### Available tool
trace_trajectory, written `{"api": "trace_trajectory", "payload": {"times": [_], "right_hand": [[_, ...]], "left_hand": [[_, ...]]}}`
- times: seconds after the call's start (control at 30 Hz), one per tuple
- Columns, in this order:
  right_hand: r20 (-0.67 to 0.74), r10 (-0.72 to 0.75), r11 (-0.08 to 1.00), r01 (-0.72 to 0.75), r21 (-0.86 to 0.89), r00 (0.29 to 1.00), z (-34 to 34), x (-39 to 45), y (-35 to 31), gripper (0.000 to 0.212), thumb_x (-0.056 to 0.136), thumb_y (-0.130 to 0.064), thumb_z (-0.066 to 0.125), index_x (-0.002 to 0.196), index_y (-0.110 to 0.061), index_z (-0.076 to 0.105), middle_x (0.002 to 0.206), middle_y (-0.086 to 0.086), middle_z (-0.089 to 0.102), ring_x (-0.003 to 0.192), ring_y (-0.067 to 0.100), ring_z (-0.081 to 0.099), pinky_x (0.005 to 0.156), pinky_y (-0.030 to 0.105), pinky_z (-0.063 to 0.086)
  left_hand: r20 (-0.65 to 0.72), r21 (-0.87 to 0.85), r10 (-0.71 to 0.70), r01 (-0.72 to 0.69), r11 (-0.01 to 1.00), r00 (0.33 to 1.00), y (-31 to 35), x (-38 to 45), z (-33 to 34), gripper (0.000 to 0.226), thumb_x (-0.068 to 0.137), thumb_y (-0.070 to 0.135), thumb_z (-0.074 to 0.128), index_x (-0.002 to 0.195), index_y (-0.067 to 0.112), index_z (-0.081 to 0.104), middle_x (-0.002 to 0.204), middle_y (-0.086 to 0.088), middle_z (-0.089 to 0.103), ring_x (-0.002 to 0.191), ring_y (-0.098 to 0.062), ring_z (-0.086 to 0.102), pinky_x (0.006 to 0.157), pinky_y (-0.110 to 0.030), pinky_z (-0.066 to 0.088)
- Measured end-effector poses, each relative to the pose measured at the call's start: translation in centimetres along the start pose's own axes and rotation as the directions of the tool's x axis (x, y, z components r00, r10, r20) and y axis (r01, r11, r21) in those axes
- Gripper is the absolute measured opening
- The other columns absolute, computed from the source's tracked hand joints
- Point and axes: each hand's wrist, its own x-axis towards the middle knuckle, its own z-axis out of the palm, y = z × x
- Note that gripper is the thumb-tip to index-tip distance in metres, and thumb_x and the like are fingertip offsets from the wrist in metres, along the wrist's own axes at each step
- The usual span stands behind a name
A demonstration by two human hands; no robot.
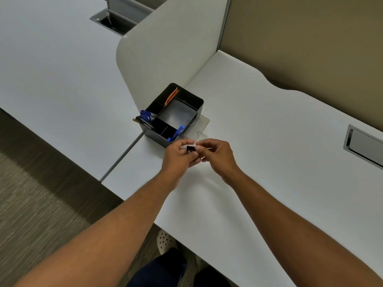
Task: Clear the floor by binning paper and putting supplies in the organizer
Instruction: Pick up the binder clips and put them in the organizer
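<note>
While pinched between both hands' grips, left hand [179, 154] and right hand [215, 151]: small black binder clip [190, 148].

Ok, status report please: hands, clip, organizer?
Left hand and right hand pinch black binder clip. Organizer just beyond, middle compartment bare. Nothing between.

The binder clip [190, 148] is black. At its 12 o'clock the desk organizer [194, 104] is black too, with blue markers [147, 115] at its 9 o'clock side, a blue pen [177, 132] at its 6 o'clock edge and an orange slip [171, 96] at its 12 o'clock end. The desk [259, 154] is white, the partition [300, 42] olive-tan. The carpet [39, 195] is grey-brown and streaked. The shoe [164, 241] is white with dark dots.
</note>
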Motion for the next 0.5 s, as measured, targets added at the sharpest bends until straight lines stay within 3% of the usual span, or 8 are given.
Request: {"api": "trace_trajectory", "payload": {"times": [0.2, 0.3, 0.4, 0.5], "right_hand": [[-0.147, -0.051, 0.996, 0.040, -0.074, 0.988, -0.5, 2.3, -1.3, 0.012, 0.092, -0.023, 0.078, 0.102, -0.017, 0.081, 0.092, -0.003, 0.079, 0.085, 0.012, 0.076, 0.077, 0.027, 0.064], [-0.239, -0.173, 0.968, 0.120, -0.221, 0.955, -0.2, 4.7, -2.7, 0.015, 0.092, -0.029, 0.078, 0.102, -0.019, 0.081, 0.093, -0.009, 0.078, 0.084, 0.003, 0.073, 0.076, 0.015, 0.057], [-0.203, -0.260, 0.907, 0.166, -0.387, 0.944, 0.8, 6.9, -3.5, 0.016, 0.093, -0.031, 0.076, 0.104, -0.020, 0.080, 0.097, -0.008, 0.078, 0.080, -0.001, 0.067, 0.072, 0.006, 0.046], [-0.116, -0.285, 0.811, 0.175, -0.558, 0.951, 1.9, 8.4, -3.2, 0.018, 0.096, -0.030, 0.073, 0.107, -0.019, 0.080, 0.106, -0.001, 0.079, 0.088, 0.006, 0.069, 0.077, 0.015, 0.052]], "left_hand": [[-0.114, -0.014, -0.012, 0.010, 1.000, 0.993, -0.4, 0.1, 0.0, 0.032, 0.093, 0.007, 0.074, 0.124, 0.013, 0.066, 0.108, -0.011, 0.077, 0.091, -0.020, 0.081, 0.079, -0.031, 0.066], [-0.131, 0.036, 0.000, 0.005, 0.999, 0.991, -0.2, 0.1, -0.1, 0.032, 0.093, 0.010, 0.074, 0.123, 0.013, 0.066, 0.108, -0.009, 0.077, 0.088, -0.019, 0.081, 0.077, -0.030, 0.066], [-0.128, 0.086, 0.014, -0.003, 0.996, 0.992, -0.1, 0.0, -0.3, 0.025, 0.093, 0.011, 0.074, 0.117, 0.017, 0.067, 0.107, -0.008, 0.078, 0.085, -0.017, 0.081, 0.074, -0.027, 0.066], [-0.110, 0.122, 0.032, -0.018, 0.992, 0.993, 0.1, -0.1, -0.5, 0.018, 0.094, 0.014, 0.073, 0.111, 0.019, 0.070, 0.106, -0.006, 0.079, 0.084, -0.016, 0.081, 0.071, -0.027, 0.066]]}}
